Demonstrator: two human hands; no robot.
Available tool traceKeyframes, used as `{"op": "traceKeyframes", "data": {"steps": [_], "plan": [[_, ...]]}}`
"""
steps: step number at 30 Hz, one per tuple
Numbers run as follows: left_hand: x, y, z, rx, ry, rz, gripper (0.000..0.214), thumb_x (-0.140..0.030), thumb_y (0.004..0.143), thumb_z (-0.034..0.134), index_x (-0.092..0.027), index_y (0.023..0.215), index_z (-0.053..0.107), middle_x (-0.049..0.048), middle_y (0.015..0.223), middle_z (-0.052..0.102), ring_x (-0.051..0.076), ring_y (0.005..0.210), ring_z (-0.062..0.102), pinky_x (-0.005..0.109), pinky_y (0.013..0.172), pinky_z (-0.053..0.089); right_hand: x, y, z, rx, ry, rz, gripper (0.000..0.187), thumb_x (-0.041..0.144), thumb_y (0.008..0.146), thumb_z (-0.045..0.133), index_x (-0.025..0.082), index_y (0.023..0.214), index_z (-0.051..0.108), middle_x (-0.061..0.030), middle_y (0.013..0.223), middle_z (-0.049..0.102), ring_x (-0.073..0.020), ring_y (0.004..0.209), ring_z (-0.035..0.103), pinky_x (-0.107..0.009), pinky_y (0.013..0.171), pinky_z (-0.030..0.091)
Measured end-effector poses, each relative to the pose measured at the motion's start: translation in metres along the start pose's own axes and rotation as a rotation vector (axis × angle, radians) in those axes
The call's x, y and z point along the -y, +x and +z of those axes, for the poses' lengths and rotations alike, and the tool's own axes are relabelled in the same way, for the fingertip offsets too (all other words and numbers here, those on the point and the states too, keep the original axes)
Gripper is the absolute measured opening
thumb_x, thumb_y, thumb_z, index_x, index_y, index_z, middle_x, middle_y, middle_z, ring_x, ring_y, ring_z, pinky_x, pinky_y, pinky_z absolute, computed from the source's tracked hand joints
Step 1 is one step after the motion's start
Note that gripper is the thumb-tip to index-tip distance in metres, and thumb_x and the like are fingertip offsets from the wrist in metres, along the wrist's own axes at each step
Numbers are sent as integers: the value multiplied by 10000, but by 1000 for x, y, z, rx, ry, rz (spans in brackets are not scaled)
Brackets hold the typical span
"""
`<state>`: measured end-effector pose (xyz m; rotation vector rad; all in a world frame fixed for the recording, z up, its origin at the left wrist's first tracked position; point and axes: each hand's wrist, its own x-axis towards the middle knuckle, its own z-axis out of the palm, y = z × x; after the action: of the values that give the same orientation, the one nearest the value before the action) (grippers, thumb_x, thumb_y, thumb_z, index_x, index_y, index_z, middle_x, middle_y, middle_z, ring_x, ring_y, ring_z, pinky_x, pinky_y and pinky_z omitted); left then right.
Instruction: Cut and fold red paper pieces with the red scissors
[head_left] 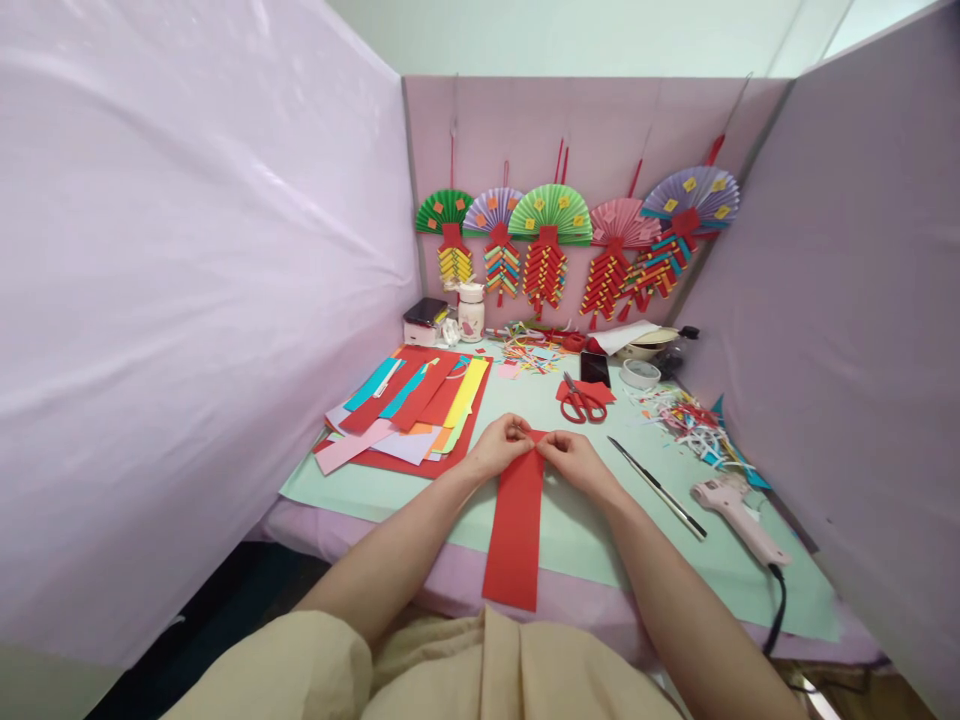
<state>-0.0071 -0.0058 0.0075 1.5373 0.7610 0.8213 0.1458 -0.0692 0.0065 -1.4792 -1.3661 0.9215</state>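
Note:
A long red paper strip [514, 530] runs from between my hands toward me and hangs over the table's front edge. My left hand [504, 443] pinches its far end from the left. On the other side, the fingers of my right hand [576, 460] close on the same end, close to the left fingertips. The very tip of the paper is partly hidden by my fingers. Just beyond my right hand lie red-handled scissors [582, 402] on a piece of red paper [604, 391]. A craft knife or pen-like tool [657, 488] rests to the right.
Left of my hands is a pile of coloured paper [375, 440]. A pink glue gun [742, 520] with a black cord lies at right, near paper scraps [694, 425]. Farther back are a phone [595, 369], tape roll [640, 374] and white bottle [471, 315]. Paper fans [551, 213] hang behind.

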Motion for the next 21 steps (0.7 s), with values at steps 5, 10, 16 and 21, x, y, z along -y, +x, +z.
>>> {"op": "traceKeyframes", "data": {"steps": [5, 10, 16, 21], "plan": [[4, 0, 2, 14, 4, 19, 221, -182, 680, 676, -168, 836, 519, -35, 689, 590, 101, 653, 557, 219, 647, 406, -4, 0, 3, -6, 42, 0, 210, 371, 697, 590, 172, 637, 560, 13, 550, 529, -108, 499, 425, -242, 493, 299], [4, 0, 3, 9, -18, 12, 227, -192, 676, 685, -170, 829, 518, -32, 691, 595, 106, 663, 564, 223, 645, 410, -4, 1, 3, -3, 112, 35, 187, 351, 682, 595, 173, 651, 546, 33, 532, 485, -91, 473, 379, -237, 481, 283], [0, 1, 4, -71, -94, -71, 313, -220, 628, 738, -174, 828, 502, -62, 597, 562, 89, 565, 533, 213, 590, 396, 1, 0, -1, -44, 74, 5, 189, 343, 678, 600, 171, 626, 542, 18, 555, 496, -100, 509, 386, -240, 489, 284], [-3, 0, 3, -112, -28, -97, 289, -194, 609, 742, -172, 771, 504, -79, 534, 524, 71, 495, 468, 201, 526, 356, -2, 0, -1, -22, 72, 8, 205, 360, 677, 606, 177, 623, 530, 25, 544, 487, -99, 499, 381, -241, 481, 279]]}}
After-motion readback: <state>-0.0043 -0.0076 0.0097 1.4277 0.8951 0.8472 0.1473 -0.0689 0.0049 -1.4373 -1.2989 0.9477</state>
